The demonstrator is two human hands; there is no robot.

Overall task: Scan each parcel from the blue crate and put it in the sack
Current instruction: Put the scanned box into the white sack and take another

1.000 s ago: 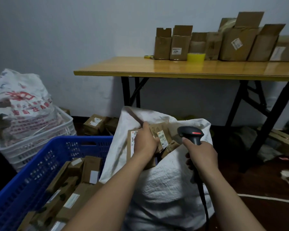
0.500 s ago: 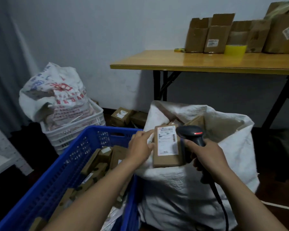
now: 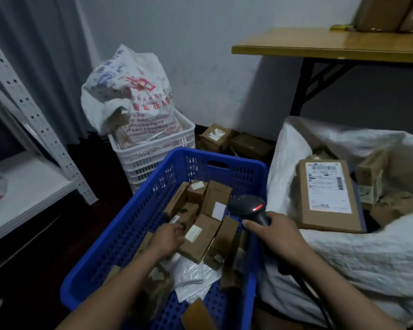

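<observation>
One labelled parcel [image 3: 329, 196] dropped, lying face-up in sack [image 3: 367, 258] just right of right grip [image 3: 275, 231]. Released, left grip [image 3: 168, 236] back inside blue crate [image 3: 236, 161], touching next parcel [image 3: 200, 238]. Clenched on scanner [image 3: 250, 206], right grip above crate's right rim. Ready now for another scan.

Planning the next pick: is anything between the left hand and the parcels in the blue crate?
Nothing visible. The left hand is inside the blue crate, right beside a labelled parcel; the sack next to it lies open.
</observation>
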